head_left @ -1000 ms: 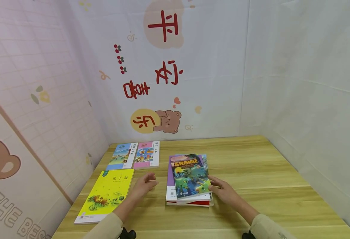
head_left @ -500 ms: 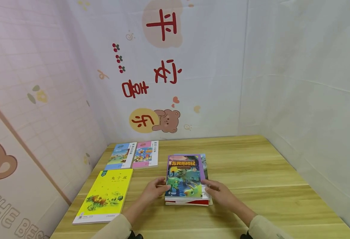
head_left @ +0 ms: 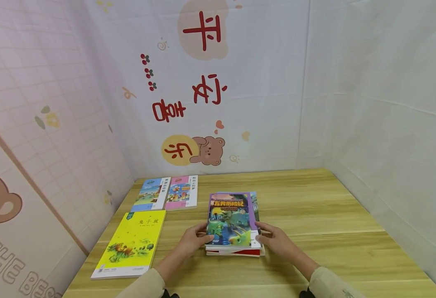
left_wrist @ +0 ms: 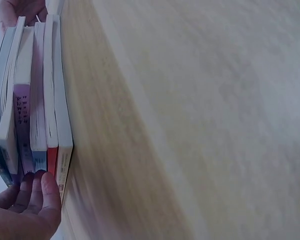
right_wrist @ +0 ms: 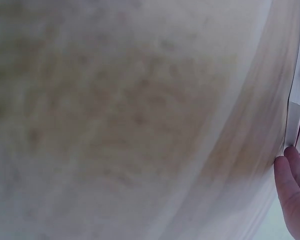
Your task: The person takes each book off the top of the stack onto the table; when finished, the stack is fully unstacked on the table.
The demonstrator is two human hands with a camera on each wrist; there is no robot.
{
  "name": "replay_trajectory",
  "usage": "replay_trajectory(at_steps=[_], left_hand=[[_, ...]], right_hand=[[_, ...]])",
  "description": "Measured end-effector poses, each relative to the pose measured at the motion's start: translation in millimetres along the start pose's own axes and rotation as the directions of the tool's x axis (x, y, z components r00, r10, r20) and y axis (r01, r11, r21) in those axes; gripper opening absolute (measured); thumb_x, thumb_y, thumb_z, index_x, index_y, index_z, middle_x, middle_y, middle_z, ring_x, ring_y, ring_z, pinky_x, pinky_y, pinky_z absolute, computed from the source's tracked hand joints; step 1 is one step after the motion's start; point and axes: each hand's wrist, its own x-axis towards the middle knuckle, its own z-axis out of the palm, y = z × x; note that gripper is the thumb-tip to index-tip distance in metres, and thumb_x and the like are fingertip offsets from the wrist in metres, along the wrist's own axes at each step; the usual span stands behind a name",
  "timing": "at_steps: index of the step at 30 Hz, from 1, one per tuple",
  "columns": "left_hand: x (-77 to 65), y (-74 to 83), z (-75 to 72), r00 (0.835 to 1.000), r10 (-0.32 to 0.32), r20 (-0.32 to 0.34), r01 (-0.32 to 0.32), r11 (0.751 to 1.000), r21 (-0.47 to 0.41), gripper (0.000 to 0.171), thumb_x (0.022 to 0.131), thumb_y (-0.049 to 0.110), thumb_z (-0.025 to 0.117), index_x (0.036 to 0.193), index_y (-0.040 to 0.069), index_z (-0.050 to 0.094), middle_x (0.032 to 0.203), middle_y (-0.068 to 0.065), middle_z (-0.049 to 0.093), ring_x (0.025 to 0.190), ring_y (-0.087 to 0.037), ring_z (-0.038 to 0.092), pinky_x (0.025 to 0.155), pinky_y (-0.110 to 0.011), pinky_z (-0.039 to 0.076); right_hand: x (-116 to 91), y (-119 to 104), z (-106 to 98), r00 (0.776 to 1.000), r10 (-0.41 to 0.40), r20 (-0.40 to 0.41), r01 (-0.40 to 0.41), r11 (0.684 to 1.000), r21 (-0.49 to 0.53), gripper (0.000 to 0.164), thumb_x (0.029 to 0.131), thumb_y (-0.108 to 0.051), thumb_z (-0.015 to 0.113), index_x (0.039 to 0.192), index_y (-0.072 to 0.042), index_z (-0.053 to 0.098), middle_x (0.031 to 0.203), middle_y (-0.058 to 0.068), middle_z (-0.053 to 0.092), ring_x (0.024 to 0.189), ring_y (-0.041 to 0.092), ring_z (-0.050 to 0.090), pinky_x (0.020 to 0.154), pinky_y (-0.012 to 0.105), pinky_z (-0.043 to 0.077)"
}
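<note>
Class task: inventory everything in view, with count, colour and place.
table: one, light wood, under the books
walls: three, pale, around the table
stack: one, mixed colours, on the table
top book: one, blue-green, on the stack
yellow book: one, yellow, front left
blue book: one, blue, back left
pink book: one, pink, beside blue book
wrist pieces: two, black, at the cuffs
sleeves: two, cream, bottom
left hand: one, touching stack's left
right hand: one, touching stack's right

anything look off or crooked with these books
The stack is uneven: the dinosaur book on top leaves a strip of the purple book showing on the right, and a teal cover pokes out beyond. No damage shows.
</note>
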Motion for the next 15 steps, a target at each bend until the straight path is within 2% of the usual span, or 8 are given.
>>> replay_trajectory(at_steps=[3,9,15], left_hand=[[0.7,-2.7,-2.3,1.0,0.009,-0.01,-0.009,1.0,0.004,0.061,0.093,0.02,0.072,0.142,-0.007,0.048,0.119,-0.014,0.061,0.098,-0.02,0.061,0.078,-0.035,0.055],[3.1,-4.6,-7.9,0.999,-0.041,-0.029,0.04,0.999,-0.021,0.058,0.092,0.016,0.073,0.141,-0.006,0.05,0.113,-0.013,0.063,0.09,-0.018,0.061,0.077,-0.037,0.056],[5.6,-2.8,-13.4,0.996,-0.086,-0.013,0.085,0.994,-0.07,0.058,0.091,0.01,0.072,0.142,-0.008,0.048,0.109,-0.014,0.062,0.088,-0.017,0.063,0.077,-0.035,0.056]], right_hand=[[-1,-1,0,1.0,-0.004,0.009,0.003,1.0,0.011,0.054,0.098,-0.014,0.063,0.147,0.002,0.044,0.145,0.031,0.043,0.125,0.052,0.048,0.096,0.053,0.048],[-1,0,-1,1.0,-0.022,0.019,0.021,0.999,0.027,0.055,0.098,-0.012,0.063,0.147,0.004,0.044,0.144,0.033,0.043,0.125,0.053,0.048,0.096,0.053,0.048],[0,1,-2,1.0,-0.014,0.021,0.014,1.0,0.026,0.055,0.098,-0.012,0.063,0.147,0.003,0.043,0.146,0.032,0.042,0.126,0.052,0.047,0.096,0.051,0.049]])
